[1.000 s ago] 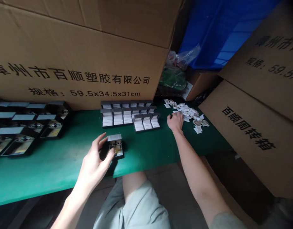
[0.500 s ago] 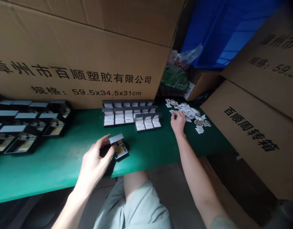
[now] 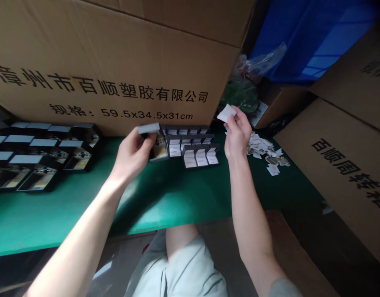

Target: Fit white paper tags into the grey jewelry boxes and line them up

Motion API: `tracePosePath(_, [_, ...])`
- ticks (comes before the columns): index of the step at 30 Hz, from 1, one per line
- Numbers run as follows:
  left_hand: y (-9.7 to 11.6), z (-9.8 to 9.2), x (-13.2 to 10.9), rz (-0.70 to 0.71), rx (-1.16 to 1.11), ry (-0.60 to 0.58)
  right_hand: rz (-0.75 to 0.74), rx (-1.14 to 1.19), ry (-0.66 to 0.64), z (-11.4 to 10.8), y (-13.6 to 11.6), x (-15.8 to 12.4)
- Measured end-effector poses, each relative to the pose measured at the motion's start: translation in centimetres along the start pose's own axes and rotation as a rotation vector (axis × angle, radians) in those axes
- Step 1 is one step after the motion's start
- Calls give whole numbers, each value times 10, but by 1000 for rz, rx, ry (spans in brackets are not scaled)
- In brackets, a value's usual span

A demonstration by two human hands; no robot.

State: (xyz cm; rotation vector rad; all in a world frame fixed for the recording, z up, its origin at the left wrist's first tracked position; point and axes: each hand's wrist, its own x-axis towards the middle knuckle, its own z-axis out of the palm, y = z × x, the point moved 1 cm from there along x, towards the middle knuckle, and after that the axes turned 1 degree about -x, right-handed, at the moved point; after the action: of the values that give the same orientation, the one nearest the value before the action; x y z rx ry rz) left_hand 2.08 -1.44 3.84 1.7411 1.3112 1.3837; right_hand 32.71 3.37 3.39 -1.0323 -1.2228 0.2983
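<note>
My left hand (image 3: 132, 154) is closed on a small black hinged box (image 3: 160, 146), its lid up and its inside facing me, raised above the table. Between the thumb and fingers of my right hand (image 3: 238, 130) is a small white pad (image 3: 226, 112), also held in the air. Behind and beside the raised box stand rows of similar open boxes with white linings (image 3: 200, 159), partly hidden by it. Below and right of my right hand lies a loose pile of white pads (image 3: 264, 146).
Several open black boxes without white linings (image 3: 38, 177) stand on the left of the green table (image 3: 177, 198). A large printed carton (image 3: 116, 53) rises along the back. More cartons (image 3: 341, 165) border the right, with a blue crate (image 3: 301, 37) and plastic bags (image 3: 242, 93) behind.
My left hand has lifted the black box from the table and moved it up and away from me. My right hand has risen from the pile with a white pad. The view has shifted slightly.
</note>
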Motion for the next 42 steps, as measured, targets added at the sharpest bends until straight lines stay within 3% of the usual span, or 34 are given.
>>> tracePosePath(5, [9,-4,45,95,-69,-79,130,448,-297,65,-60,-34])
tracePosePath(8, [6,-14,47,60,-20,-135,220,473,-438,93,-67,-62])
tracePosePath(11, [-5,-20,39,-18,-41,-138,314,496,-512,106,-62,-81])
tracePosePath(21, [-26,-2,14,-120,-110,-245,411,433,-407,100,-54,-99])
tracePosePath(31, [-27,-9,21,-106,-206,-44,486,462,-471,106,-43,-98])
tracePosePath(36, [-35,-10,22,-146,-222,-19,497,445,-548,100,-45,-93])
tracePosePath(42, [-41,-10,23,-161,-242,-11,463,463,-550,94,-55,-90])
